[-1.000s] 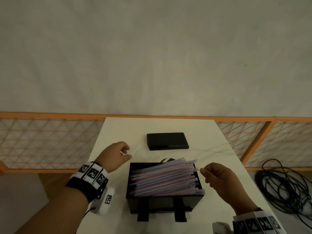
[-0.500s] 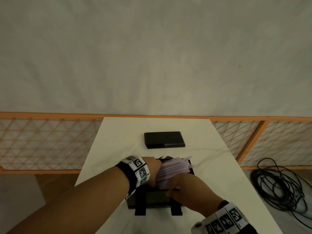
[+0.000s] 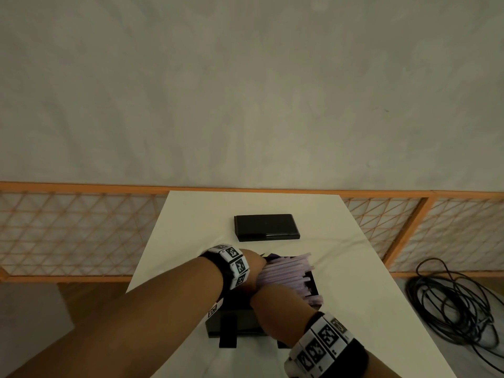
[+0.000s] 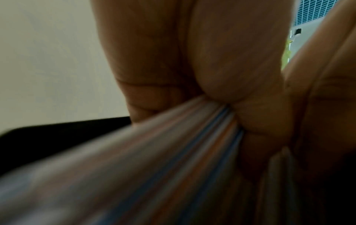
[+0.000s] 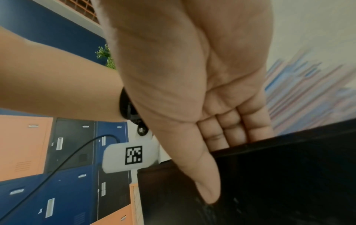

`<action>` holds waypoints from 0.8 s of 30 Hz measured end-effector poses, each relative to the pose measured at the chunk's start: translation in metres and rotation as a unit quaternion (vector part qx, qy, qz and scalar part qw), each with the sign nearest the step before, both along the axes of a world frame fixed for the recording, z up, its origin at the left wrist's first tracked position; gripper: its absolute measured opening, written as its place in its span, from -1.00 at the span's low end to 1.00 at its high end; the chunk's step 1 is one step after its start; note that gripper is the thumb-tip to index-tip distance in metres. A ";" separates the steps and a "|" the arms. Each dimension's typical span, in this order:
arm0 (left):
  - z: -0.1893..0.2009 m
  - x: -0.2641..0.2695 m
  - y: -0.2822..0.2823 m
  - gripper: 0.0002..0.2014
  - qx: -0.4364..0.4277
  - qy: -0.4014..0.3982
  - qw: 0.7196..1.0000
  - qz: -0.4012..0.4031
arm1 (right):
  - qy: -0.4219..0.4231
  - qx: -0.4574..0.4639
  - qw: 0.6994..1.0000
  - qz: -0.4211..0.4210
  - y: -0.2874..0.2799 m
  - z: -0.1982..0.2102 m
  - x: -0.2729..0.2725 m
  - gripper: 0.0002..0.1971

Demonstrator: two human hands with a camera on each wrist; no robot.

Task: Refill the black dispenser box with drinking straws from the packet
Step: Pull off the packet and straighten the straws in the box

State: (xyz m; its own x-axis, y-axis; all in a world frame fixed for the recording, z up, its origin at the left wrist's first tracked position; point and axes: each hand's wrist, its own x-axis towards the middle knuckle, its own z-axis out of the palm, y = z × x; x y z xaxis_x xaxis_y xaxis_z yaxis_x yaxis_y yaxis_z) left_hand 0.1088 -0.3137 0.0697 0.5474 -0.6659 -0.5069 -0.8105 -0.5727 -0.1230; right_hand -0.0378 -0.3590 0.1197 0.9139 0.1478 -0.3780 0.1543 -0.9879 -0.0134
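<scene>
At the near middle of the white table (image 3: 354,282) sits the black dispenser box (image 3: 234,323), heaped with drinking straws (image 3: 286,271); both hands are in it.

- Left hand (image 3: 252,264): at the left end of the heap. Left wrist view shows its fingers (image 4: 231,60) bent down and pressing into the bundle; whether they wrap round any straws, cannot tell.
- Right hand (image 3: 275,304): fingers (image 5: 231,124) held together and near straight, dipping behind the near wall of the box, thumb down its outer face. No straw visibly pinched.
- Step, as judged: settling and squaring the load, late in the refill. Straws lie askew, their right ends poking past the box's right edge.
- Packet: not made out in any view.
- Next move calls for nudging the overhanging ends leftward and pressing the heap level below the rim, gently, since light straws spring and spill.
- Flat black lid-like piece (image 3: 266,227) lies farther off, apart from the box; likely goes on afterwards.
- Room: bare table to the right and far side; left table edge is near the box, near edge closer still. Coiled cable (image 3: 450,304) on the floor at right, well apart.
</scene>
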 end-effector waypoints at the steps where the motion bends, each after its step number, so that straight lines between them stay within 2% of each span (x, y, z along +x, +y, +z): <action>1: 0.000 0.002 -0.003 -0.55 0.017 -0.003 1.000 0.017 | 0.007 -0.010 1.000 0.018 0.002 -0.001 0.001 -0.75; 2: -0.025 0.019 -0.011 -0.55 -0.006 0.008 1.000 0.008 | 0.005 -0.017 0.999 0.035 0.003 -0.004 0.002 -0.75; 3: -0.031 0.029 -0.013 -0.53 -0.013 0.029 0.999 0.017 | 0.003 -0.020 0.999 0.046 0.004 -0.005 0.003 -0.75; 5: 0.005 0.020 -0.003 -0.49 -0.021 0.036 0.999 0.020 | 0.013 -0.016 0.999 0.044 0.004 -0.006 0.007 -0.75; 6: 0.026 0.009 0.005 -0.53 -0.041 0.032 0.998 0.021 | 0.020 -0.004 0.999 0.037 0.005 -0.007 0.008 -0.75; 8: 0.044 -0.001 0.009 -0.61 -0.056 0.034 0.998 0.018 | 0.048 0.009 0.999 0.022 0.004 -0.010 0.013 -0.76; 12: 0.052 -0.004 0.012 -0.62 -0.106 0.063 0.992 0.027 | 0.094 0.033 0.995 -0.004 0.003 -0.016 0.023 -0.76; 14: 0.051 -0.001 0.014 -0.61 -0.115 0.076 0.990 0.028 | 0.127 0.022 0.991 -0.031 0.004 -0.018 0.029 -0.85; 17: 0.053 0.001 0.015 -0.59 -0.122 0.078 0.989 0.020 | 0.155 0.022 0.987 -0.030 0.003 -0.020 0.035 -0.78; 20: 0.054 0.002 0.015 -0.58 -0.128 0.079 0.988 0.027 | 0.149 0.030 0.988 -0.027 -0.001 -0.024 0.037 -0.65; 24: 0.056 0.000 0.017 -0.56 -0.136 0.080 0.987 0.031 | 0.116 0.030 0.992 -0.041 -0.002 -0.029 0.034 -0.65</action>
State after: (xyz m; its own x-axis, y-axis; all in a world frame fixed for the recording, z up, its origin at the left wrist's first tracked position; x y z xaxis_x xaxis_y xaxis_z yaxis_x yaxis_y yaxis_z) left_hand 0.1093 -0.2969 0.1260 0.5193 -0.7569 -0.3967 -0.7690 -0.6164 0.1696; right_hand -0.0039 -0.3607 0.0910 0.8130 0.1059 -0.5725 0.0599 -0.9933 -0.0987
